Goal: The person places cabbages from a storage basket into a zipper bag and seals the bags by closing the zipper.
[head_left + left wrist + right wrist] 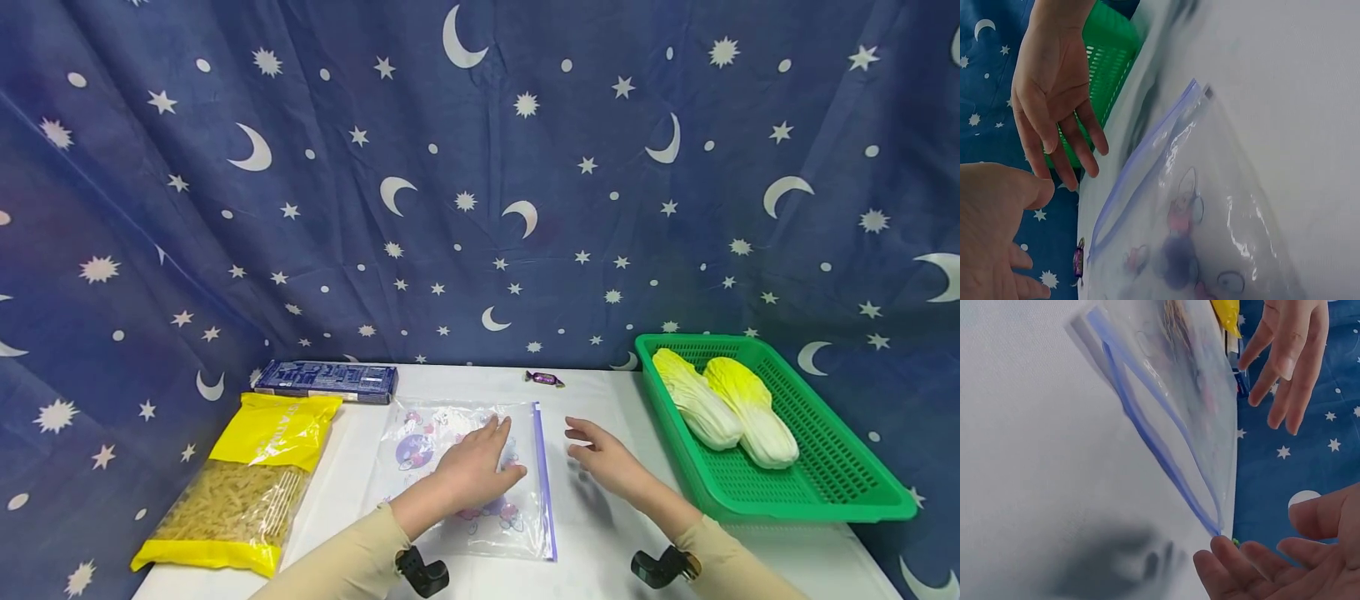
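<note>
Head view: I see a clear plastic zip bag with a blue-violet zipper strip and cartoon prints lying flat at the centre of the white table. The left hand rests on it palm down, fingers straight and relaxed, pinching nothing. The right hand hovers at 3 o'clock of the bag, just beside the zipper edge, fingers extended, holding nothing. At 9 o'clock lies a yellow bag of pasta; at 11 o'clock a dark blue flat carton; at 12 o'clock a small purple wrapped candy. Well off at 3 o'clock stands a green plastic mesh basket with two pale napa cabbages inside.

Left wrist view: the bag looks empty, film wrinkled and glossy, zipper strip running along its edge. The right hand is spread above the table, not touching the bag as far as I can tell. The left hand is also uncurled.

Right wrist view: the zipper edge lifts slightly off the table. The right hand is loosely open near the bag's corner; the left hand hangs uncurled beyond.

Judgement: the bag is very light, limp and slick; the film would slide or crumple. I'd take it at the stiffer zipper strip, near a corner.
</note>
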Motion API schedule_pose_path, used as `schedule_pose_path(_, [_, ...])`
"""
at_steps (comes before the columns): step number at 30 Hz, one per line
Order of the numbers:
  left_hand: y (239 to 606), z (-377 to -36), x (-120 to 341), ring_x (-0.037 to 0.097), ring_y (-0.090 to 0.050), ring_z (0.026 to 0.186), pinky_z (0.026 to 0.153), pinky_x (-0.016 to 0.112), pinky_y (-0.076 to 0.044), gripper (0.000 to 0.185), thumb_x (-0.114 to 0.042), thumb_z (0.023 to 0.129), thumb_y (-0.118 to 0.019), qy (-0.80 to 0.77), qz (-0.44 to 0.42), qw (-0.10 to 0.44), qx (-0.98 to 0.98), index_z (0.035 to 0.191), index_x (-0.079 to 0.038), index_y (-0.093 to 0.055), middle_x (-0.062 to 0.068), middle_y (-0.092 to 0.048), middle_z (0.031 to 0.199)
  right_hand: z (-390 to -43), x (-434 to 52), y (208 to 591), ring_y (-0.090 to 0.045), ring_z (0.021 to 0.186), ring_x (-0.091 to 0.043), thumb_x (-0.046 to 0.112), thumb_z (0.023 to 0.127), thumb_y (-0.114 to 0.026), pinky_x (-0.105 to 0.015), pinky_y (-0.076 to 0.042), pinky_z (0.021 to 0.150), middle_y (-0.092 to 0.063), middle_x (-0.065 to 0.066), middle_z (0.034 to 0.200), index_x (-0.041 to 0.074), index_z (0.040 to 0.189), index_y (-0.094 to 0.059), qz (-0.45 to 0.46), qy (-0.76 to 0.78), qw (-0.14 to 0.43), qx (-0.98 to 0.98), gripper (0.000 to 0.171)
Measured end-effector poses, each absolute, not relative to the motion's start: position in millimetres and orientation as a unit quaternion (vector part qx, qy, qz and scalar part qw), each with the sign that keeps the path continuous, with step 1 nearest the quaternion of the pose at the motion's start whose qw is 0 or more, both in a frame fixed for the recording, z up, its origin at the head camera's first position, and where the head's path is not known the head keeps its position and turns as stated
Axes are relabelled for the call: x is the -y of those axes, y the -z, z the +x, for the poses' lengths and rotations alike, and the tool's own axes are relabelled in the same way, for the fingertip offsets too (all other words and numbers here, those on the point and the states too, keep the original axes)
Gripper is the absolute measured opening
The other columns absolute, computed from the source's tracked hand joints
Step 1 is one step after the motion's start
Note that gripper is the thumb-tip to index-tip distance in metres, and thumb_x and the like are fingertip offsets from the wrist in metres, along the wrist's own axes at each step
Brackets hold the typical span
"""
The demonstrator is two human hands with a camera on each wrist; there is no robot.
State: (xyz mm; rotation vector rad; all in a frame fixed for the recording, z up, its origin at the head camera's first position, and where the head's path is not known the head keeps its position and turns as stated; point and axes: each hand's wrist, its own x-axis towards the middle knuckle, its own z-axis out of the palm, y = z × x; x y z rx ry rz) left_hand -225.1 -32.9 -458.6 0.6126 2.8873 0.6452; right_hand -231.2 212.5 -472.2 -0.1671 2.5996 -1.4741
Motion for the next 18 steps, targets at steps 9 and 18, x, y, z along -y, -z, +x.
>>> schedule_pose_path(9, [469,-224,6,0.038,-0.052,0.132,0.1,0.054,-0.052,0.079,-0.053,0.094,-0.064,-0.165,0.186,0.055,-0.967,0.151,-0.001,-0.048,0.016,-0.05,0.151,-228,-213,481,-0.066,0.104,-0.034,-0.003,0.099,-0.049,-0.049,-0.06,0.086,-0.061,-0.027,0.129,-0.01,0.146,-0.045,-0.011,0.568,0.108,-0.816,0.047])
schedule_pose_path(18, [480,-222,-21,0.033,-0.06,0.111,0.079,0.047,-0.059,0.084,-0.058,0.087,-0.071,-0.132,0.166,0.035,-0.977,0.142,0.004,-0.055,0.017,-0.06,0.127,-228,-214,491,-0.067,0.094,-0.029,-0.005,0.099,-0.046,-0.044,-0.062,0.078,-0.066,-0.021,0.117,-0.012,0.142,-0.048,0.019,0.582,0.098,-0.807,0.044])
